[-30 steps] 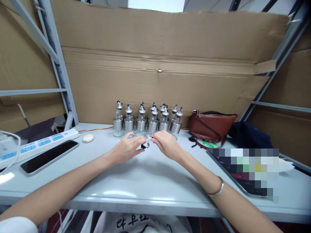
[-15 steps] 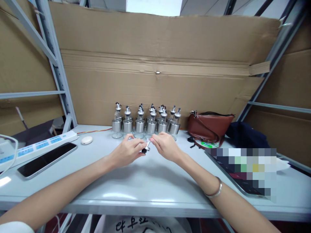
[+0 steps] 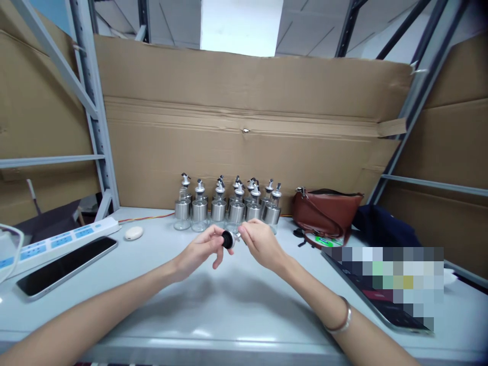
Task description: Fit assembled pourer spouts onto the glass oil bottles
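A bottle pourer spout (image 3: 230, 239), silver with a black ribbed stopper, is held between my two hands above the table. My left hand (image 3: 202, 250) has its thumb and fingers around the stopper end, with one finger hanging loose below. At the spout end, my right hand (image 3: 262, 241) is closed, its fingertips pinching the narrow tip. Behind my hands stand several glass oil bottles (image 3: 218, 209) with steel sleeves, most topped by similar spouts. The front-left bottle (image 3: 182, 209) has a bare glass neck.
To the left lie a phone (image 3: 68, 267), a white power strip (image 3: 64, 239) and a round white object (image 3: 133, 233). A brown bag (image 3: 326, 211), dark cloth (image 3: 385, 226) and a partly blurred dark tablet-like panel (image 3: 366, 290) are on the right. Cardboard (image 3: 247, 168) walls the back.
The spout has turned so that its black stopper now faces left and toward me. My left fingers have loosened and spread somewhat. The camera view has tilted upward.
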A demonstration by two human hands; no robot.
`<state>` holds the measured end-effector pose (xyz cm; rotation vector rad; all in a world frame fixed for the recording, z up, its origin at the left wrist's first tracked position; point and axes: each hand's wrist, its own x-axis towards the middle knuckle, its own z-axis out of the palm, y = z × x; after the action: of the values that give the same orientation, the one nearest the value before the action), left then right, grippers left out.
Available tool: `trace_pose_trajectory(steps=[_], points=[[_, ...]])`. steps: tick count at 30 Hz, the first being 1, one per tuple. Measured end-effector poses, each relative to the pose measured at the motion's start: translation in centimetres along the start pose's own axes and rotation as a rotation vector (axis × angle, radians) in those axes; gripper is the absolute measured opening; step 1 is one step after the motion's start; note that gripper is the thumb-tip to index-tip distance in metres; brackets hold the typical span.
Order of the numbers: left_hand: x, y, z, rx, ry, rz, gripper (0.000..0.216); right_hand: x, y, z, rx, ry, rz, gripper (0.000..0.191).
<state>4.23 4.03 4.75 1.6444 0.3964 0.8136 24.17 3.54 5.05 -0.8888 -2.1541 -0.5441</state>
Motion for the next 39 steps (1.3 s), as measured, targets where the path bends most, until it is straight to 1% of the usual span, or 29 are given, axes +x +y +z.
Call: trace_pose_trajectory(steps=[2, 4, 7, 10, 15, 18, 25, 29, 31, 35, 39], points=[[0.0, 0.0, -0.1, -0.122, -0.013, -0.054, 0.043, 0.0, 0.0, -0.1, -0.001, 0.048, -0.021, 0.045], [-0.1, 0.0, -0.2, -0.206, -0.027, -0.096, 0.037, 0.0, -0.1, -0.2, -0.006, 0.085, -0.040, 0.044], [-0.1, 0.1, -0.2, -0.261, -0.066, -0.111, 0.028, 0.0, -0.1, -0.4, -0.023, 0.105, -0.064, 0.044], [-0.1, 0.1, -0.3, -0.284, -0.079, -0.133, 0.024, 0.1, -0.1, -0.6, -0.027, 0.107, -0.082, 0.043], [0.1, 0.1, -0.4, -0.341, -0.067, -0.217, 0.038, 0.2, -0.5, -0.6, 0.007, 0.116, -0.069, 0.044], [0.2, -0.2, -0.2, -0.367, -0.037, -0.237, 0.042, 0.2, -0.9, -0.6, 0.022, 0.107, -0.071, 0.045], [0.2, -1.1, 0.2, -0.216, 0.058, -0.283, 0.045, 0.1, -2.1, -0.7, 0.056, 0.068, -0.161, 0.042], [0.0, -1.0, -0.1, -0.154, 0.038, -0.291, 0.051, 0.1, -2.4, -0.9, 0.055, 0.056, -0.213, 0.035], [0.0, -1.0, -0.2, -0.119, 0.026, -0.300, 0.053, 0.2, -2.3, -1.0, 0.031, 0.047, -0.234, 0.033], [0.1, -1.1, -0.2, -0.055, 0.054, -0.304, 0.056, 0.3, -2.2, -1.3, -0.061, 0.027, -0.285, 0.032], [0.2, -1.0, 0.0, -0.048, 0.133, -0.268, 0.057, 0.5, -2.1, -1.4, -0.111, 0.043, -0.288, 0.029]])
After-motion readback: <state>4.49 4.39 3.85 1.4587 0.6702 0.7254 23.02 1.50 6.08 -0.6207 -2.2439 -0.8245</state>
